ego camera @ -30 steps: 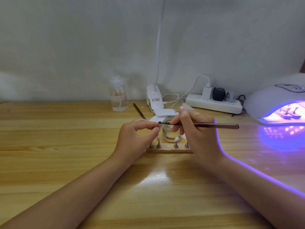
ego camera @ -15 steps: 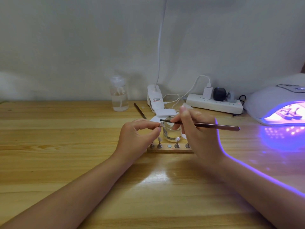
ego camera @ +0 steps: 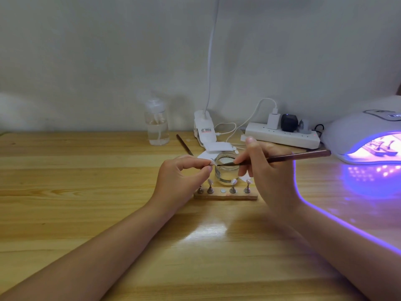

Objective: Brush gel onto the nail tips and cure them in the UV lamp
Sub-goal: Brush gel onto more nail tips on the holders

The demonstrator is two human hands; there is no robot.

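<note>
My left hand (ego camera: 182, 177) pinches a nail tip (ego camera: 212, 161) above the holder (ego camera: 225, 195). My right hand (ego camera: 267, 170) grips the brush (ego camera: 282, 158), its long axis level, bristles pointing left onto the tip. Lamp (ego camera: 355, 135) lit at the bench's right edge.

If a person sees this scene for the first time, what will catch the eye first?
The UV lamp at the far right, glowing violet onto the table. Then, at centre, the left hand pinches a nail tip while the right hand touches a brush to it, above a glass jar.
</note>
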